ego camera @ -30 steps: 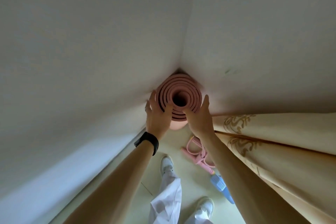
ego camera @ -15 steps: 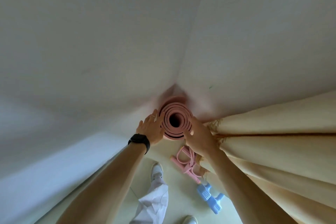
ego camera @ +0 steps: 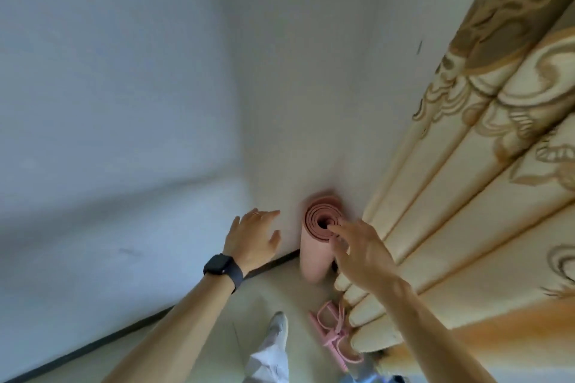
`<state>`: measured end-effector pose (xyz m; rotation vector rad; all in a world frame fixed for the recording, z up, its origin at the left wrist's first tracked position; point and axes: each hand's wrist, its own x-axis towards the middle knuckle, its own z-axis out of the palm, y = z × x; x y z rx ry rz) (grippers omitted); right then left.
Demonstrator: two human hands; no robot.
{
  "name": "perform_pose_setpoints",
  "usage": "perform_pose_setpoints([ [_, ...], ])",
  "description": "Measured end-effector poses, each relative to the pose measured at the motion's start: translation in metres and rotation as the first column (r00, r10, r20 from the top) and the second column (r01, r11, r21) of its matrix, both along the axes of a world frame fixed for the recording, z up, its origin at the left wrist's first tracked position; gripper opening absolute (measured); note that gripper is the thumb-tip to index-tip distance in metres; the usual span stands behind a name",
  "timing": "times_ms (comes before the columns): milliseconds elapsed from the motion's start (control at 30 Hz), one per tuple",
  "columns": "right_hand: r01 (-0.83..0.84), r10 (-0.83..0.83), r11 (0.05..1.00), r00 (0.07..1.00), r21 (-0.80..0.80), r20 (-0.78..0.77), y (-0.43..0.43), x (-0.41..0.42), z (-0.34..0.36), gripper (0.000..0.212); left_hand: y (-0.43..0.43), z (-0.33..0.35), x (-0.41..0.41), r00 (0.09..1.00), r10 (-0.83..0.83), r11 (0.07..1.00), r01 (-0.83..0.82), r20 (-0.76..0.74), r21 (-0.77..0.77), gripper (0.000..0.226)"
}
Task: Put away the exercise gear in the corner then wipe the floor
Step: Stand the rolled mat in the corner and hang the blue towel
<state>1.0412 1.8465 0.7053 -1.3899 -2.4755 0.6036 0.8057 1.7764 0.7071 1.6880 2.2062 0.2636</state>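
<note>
there, mat between spread fingers

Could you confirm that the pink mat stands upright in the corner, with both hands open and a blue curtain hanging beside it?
Not quite: in the head view the curtain is cream and gold. The mat does stand upright in the corner, left hand and right hand open.

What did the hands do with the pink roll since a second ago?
Both hands let go. The left hand pulled off to the left, open, near the wall. The right hand lifted off the rim, fingers spread, and now hovers in front of the rolled mat. The mat stayed standing upright in the corner, and the pink pedal puller stayed on the floor by the curtain.
</note>
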Motion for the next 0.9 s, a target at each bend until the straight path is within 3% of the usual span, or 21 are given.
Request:
perform_pose_setpoints([
  [67,-0.050,0.054,0.992,0.998,0.115,-0.032,-0.029,-0.009,0.022,0.032,-0.054,0.025,-0.010,0.995,0.081,0.995,-0.078,-0.051,0.069,0.050],
  [200,-0.234,0.241,0.957,0.970,0.170,-0.024,-0.090,-0.053,0.072,0.054,-0.168,0.070,-0.043,0.946,0.275,0.959,-0.258,-0.172,0.115,0.050],
  [367,-0.494,0.526,0.826,0.849,0.272,-0.054,-0.185,-0.143,0.129,0.051,-0.329,0.124,-0.098,0.793,0.550,0.835,-0.522,-0.263,0.174,0.051],
  [633,-0.794,0.858,0.496,0.510,0.352,-0.059,-0.403,-0.274,0.190,0.044,-0.637,0.174,-0.119,0.426,0.863,0.495,-0.821,-0.272,0.285,0.050],
  [800,-0.872,0.957,0.291,0.271,0.394,-0.107,-0.594,-0.336,0.214,0.043,-0.854,0.200,-0.105,0.171,0.930,0.281,-0.902,-0.325,0.329,0.048],
  [900,-0.902,0.978,0.202,0.167,0.383,-0.123,-0.707,-0.363,0.216,0.048,-0.973,0.206,-0.096,0.064,0.935,0.183,-0.929,-0.348,0.322,0.051],
])
